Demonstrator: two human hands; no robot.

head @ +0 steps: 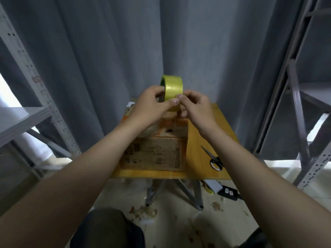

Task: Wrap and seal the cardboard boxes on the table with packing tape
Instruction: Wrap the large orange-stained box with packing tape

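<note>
A yellow-green roll of packing tape (172,86) is held up above a worn cardboard box (157,153) that stands on a small wooden table (198,140). My left hand (150,106) grips the roll from the left, thumb across its outer face. My right hand (197,108) pinches the tape at the roll's lower right edge with thumb and forefinger. Both forearms reach over the box and hide part of its top.
Black-handled scissors (214,159) lie on the table to the right of the box. Grey metal shelving (300,104) stands at the right and more shelving (26,119) at the left. A grey curtain hangs behind. Tape scraps and a black device (230,193) lie on the floor.
</note>
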